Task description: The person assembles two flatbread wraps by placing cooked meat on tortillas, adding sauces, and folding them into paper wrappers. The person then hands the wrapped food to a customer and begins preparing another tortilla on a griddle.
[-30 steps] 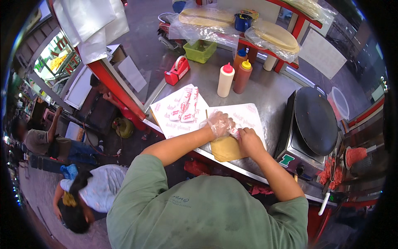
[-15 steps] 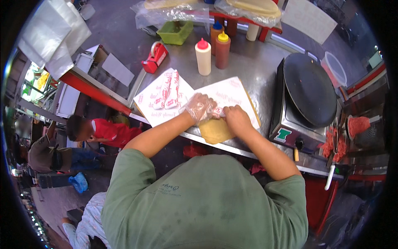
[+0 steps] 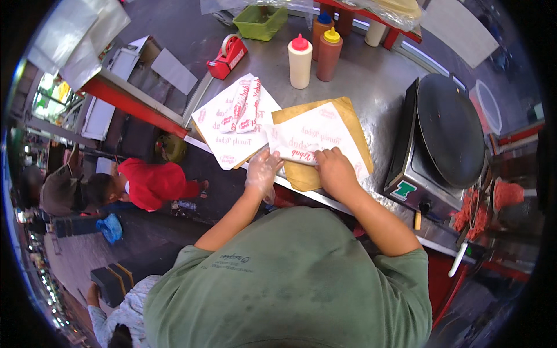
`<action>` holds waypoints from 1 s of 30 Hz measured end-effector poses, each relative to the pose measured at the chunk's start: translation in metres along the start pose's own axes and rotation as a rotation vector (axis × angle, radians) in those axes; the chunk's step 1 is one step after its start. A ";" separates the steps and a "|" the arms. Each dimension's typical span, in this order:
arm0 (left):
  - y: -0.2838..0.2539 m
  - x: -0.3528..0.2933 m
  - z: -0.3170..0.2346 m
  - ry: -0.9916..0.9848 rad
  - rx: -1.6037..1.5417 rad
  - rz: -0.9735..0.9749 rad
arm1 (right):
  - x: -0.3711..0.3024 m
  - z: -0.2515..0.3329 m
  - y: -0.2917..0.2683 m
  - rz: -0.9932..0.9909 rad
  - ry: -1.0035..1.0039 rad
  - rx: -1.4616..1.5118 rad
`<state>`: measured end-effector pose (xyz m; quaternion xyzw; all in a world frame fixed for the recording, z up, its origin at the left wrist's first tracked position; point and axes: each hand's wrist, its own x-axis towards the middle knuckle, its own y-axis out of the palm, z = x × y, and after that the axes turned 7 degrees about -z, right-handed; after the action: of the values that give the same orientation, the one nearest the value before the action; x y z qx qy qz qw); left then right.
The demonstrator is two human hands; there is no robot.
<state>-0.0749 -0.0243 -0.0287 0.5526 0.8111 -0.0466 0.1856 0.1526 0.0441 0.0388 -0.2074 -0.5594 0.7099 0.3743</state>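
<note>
In front of me a partly rolled sheet of white wrapping paper with red print lies on brown paper. Its near edge forms a paper-wrapped roll. My right hand, bare, is closed with its fingers on the roll's right end. My left hand, in a clear plastic glove, has its fingers bent at the roll's left end, pinching the paper there. What is inside the roll is hidden. Two finished wrapped rolls lie side by side on a stack of printed paper to the left.
Behind the papers stand a white squeeze bottle, a brown-red one with a yellow cap, a red tape dispenser and a green basket. A black round griddle is at right. People, including one in red, are at left.
The paper's left side has folded over the roll. My left hand has drawn back toward me from atop the roll to its left end. My right hand stays at the right end.
</note>
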 end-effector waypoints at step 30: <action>0.020 0.105 -0.076 0.828 1.213 0.587 | 0.097 -0.032 0.008 -0.238 0.359 -0.102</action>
<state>-0.1088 0.0969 0.0072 0.7212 0.4684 -0.2205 -0.4602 0.1119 0.1381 0.0340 -0.2817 -0.5395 0.5832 0.5380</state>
